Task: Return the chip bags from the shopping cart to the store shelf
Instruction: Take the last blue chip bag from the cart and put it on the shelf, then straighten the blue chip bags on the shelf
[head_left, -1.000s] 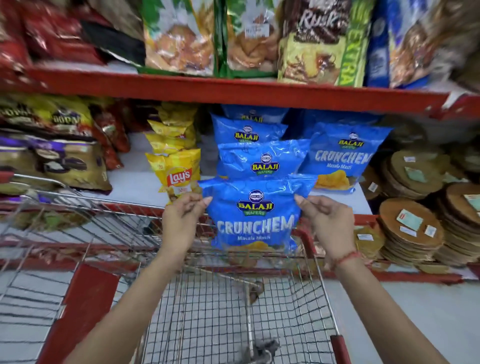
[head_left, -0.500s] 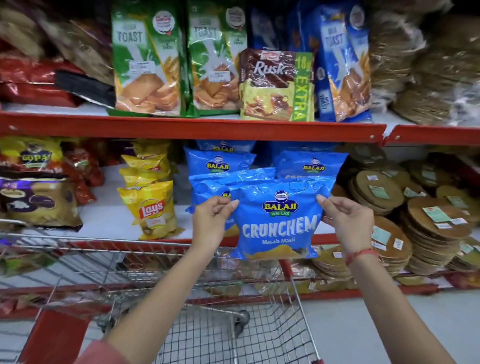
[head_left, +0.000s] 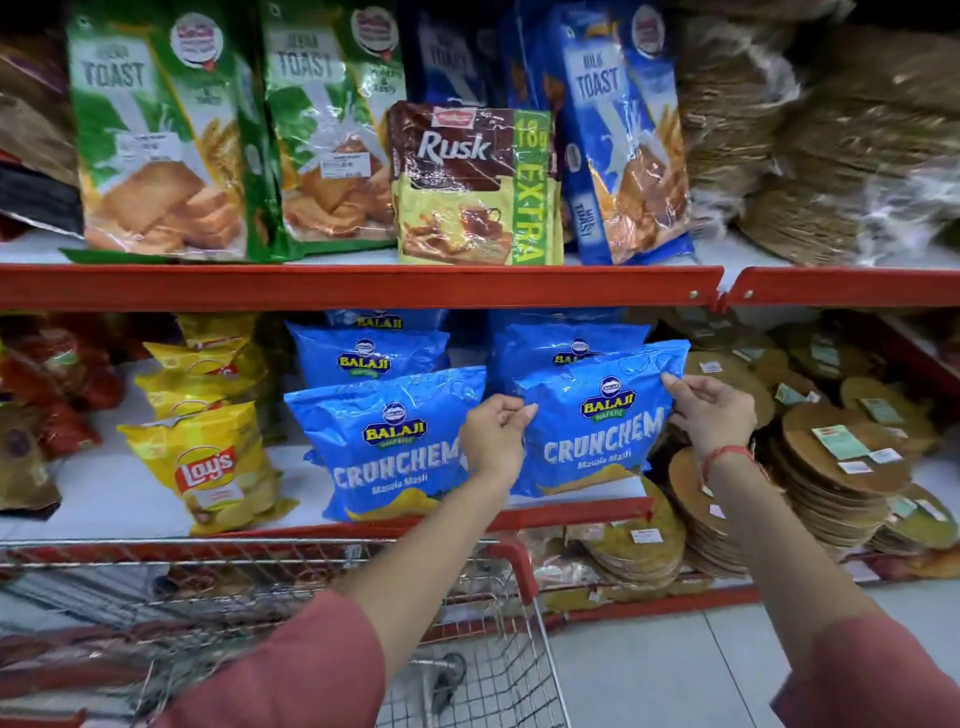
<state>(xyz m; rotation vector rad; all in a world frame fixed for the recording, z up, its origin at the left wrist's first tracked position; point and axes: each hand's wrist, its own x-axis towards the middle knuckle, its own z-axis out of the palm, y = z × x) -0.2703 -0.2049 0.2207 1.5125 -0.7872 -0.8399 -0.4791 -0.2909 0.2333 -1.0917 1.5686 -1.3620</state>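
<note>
Gripping a blue chip bag (head_left: 592, 431) by its sides, the left hand (head_left: 493, 441) and right hand (head_left: 711, 415) have fingers clamped on it. It stands on the shelf (head_left: 571, 506), beside another bag (head_left: 384, 441), above the cart (head_left: 514, 561).

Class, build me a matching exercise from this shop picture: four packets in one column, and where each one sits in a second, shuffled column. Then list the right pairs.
Things:
1. Rusk packet
2. Lay's bag
3. held Crunchem bag
4. Milk Toast packet

Places:
A. lower shelf, left of the blue bags
B. between the left hand and right hand
C. upper shelf, right of the Rusk
D. upper shelf, right of the green Toast packets

Pairs: 1-D, 2-A, 3-B, 4-C
</note>
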